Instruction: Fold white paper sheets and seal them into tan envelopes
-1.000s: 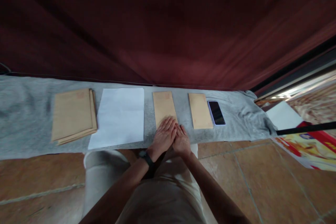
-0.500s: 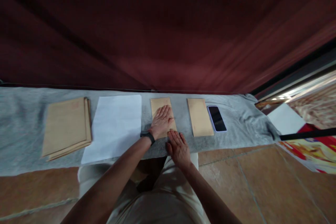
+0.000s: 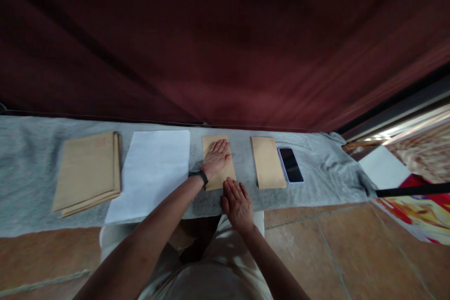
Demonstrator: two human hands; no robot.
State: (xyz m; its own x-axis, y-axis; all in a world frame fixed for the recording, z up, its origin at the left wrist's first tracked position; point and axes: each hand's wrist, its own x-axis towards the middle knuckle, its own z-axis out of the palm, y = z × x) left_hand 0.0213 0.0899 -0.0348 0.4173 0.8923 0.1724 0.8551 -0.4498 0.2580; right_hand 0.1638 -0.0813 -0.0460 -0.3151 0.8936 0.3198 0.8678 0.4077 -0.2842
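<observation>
A small brown paper envelope (image 3: 221, 178) lies on the grey cloth in front of me. My left hand (image 3: 215, 155), with a dark band at the wrist, rests flat on its upper part, fingers stretched toward the far right. At its near right corner, my right hand (image 3: 239, 205) lies with fingers extended and fingertips touching the edge. Neither hand grips anything. To the right is a second brown envelope (image 3: 269, 164), lying apart from both hands. A large white sheet of paper (image 3: 154, 168) lies left of my left wrist.
A stack of large brown envelopes (image 3: 86, 173) sits at the left. Beside the right envelope lies a phone (image 3: 291, 165) with a dark screen. Grey cloth (image 3: 319, 164) covers the narrow surface. A dark red curtain (image 3: 218, 56) hangs behind it. Colourful printed packaging (image 3: 418, 215) is at the right.
My left hand has shifted slightly up the envelope relative to its edges, uncovering more of the lower part. My right hand stays at the near corner. The camera view has tilted slightly.
</observation>
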